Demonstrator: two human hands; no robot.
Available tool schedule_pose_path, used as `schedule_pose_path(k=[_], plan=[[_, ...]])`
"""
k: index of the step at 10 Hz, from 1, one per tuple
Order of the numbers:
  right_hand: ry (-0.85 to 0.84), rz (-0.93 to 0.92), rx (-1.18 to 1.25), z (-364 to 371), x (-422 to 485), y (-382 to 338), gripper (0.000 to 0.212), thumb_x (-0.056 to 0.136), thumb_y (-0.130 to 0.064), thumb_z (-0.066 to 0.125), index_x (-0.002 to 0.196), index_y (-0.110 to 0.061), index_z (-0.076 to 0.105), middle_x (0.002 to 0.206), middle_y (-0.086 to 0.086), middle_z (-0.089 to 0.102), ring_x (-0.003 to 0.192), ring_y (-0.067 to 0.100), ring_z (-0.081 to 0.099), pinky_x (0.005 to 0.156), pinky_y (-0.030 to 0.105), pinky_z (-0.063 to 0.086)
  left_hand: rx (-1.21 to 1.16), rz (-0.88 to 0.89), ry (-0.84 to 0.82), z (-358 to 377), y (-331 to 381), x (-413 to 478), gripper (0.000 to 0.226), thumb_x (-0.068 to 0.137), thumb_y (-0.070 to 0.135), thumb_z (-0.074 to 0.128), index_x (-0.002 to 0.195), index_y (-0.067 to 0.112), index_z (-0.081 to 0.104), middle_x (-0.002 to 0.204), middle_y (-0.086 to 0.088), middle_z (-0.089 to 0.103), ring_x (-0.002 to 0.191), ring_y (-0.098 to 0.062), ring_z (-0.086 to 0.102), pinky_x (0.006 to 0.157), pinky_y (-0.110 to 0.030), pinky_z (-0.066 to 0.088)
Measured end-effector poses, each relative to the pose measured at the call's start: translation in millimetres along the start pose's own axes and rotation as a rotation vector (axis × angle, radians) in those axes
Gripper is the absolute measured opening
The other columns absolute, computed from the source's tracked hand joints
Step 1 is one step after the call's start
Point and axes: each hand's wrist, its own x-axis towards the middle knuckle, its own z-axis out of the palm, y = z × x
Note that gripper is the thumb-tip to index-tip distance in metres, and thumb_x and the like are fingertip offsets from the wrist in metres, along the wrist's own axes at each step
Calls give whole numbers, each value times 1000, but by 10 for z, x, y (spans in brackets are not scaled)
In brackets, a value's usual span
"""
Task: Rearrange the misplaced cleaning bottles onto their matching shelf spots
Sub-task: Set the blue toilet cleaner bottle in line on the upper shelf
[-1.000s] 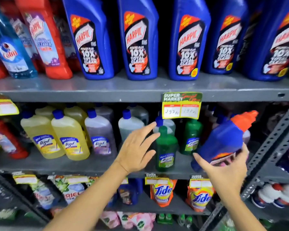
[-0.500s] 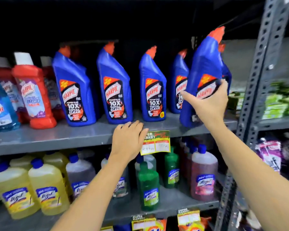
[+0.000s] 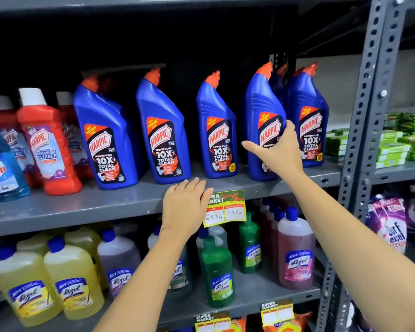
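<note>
A blue Harpic bottle (image 3: 261, 109) with an orange cap stands upright on the upper grey shelf (image 3: 86, 207), fourth in a row of like blue Harpic bottles (image 3: 163, 130). My right hand (image 3: 277, 149) wraps around its lower front, over the label. My left hand (image 3: 185, 207) lies flat, fingers together, on the shelf's front edge beside a green and yellow price tag (image 3: 225, 208). It holds nothing.
Red Harpic bathroom cleaner bottles (image 3: 48, 144) and a blue Colin bottle (image 3: 0, 168) stand at the left of the same shelf. Yellow, purple, green and pink Lizol bottles (image 3: 72, 279) fill the shelf below. A grey perforated upright (image 3: 362, 130) bounds the right side.
My right hand carried the blue Harpic bottle up from the lower shelf and set it upright in the Harpic row. My left hand rose from the Lizol shelf onto the upper shelf's edge.
</note>
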Motion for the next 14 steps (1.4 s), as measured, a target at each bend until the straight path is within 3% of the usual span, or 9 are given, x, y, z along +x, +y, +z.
schedule_pose_path(k=[2, 3, 4, 6, 10, 12, 14], plan=[[-90, 69, -102, -100, -178, 81, 143, 55, -53, 89, 155, -12, -4, 157, 14, 31, 141, 33, 36, 109, 48, 36, -1, -14, -15, 12, 7, 5, 49, 98, 42, 36, 109, 11, 72, 112, -12, 71, 102, -31, 67, 87, -42, 51], [-103, 73, -174, -65, -169, 138, 128, 54, -54, 89, 150, -7, 18, 142, 13, 49, 128, 32, 50, 100, 47, 44, 10, -21, 1, 21, 17, -10, 49, 98, 42, 36, 109, 11, 72, 111, -12, 71, 102, -31, 67, 87, -42, 50], [-85, 57, -182, -19, -115, 167, 104, 50, -55, 90, 129, -9, 40, 125, 9, 59, 115, 30, 58, 93, 45, 49, 10, -31, 3, 20, 21, -12, 49, 98, 42, 36, 109, 11, 72, 112, -12, 71, 102, -31, 67, 88, -43, 50], [-86, 72, -176, 103, 18, 196, 109, 47, -57, 91, 130, -10, 39, 129, 10, 57, 118, 31, 57, 97, 51, 49, 14, -47, -10, 22, 24, -19, 50, 98, 43, 34, 111, 13, 72, 114, -10, 71, 105, -29, 66, 89, -42, 49], [-28, 70, -285, 231, 78, 259, 107, 54, -56, 89, 130, -5, 34, 130, 16, 52, 113, 42, 58, 86, 48, 49, -13, -85, -35, 41, 18, -30, 54, 98, 46, 31, 115, 14, 71, 118, -9, 69, 110, -29, 64, 93, -44, 47], [-134, 75, -245, 152, 185, 291, 102, 52, -54, 90, 125, -6, 37, 130, 14, 54, 116, 37, 57, 93, 48, 48, -16, -96, -46, 42, 23, -30, 54, 98, 46, 29, 116, 15, 70, 119, -9, 69, 111, -29, 64, 94, -43, 47], [-129, 82, -208, 153, 183, 342, 104, 51, -55, 90, 128, -8, 37, 131, 11, 55, 118, 36, 57, 95, 50, 49, -2, -104, -47, 41, 34, -32, 54, 98, 46, 30, 115, 16, 71, 119, -8, 69, 111, -28, 64, 94, -42, 46]])
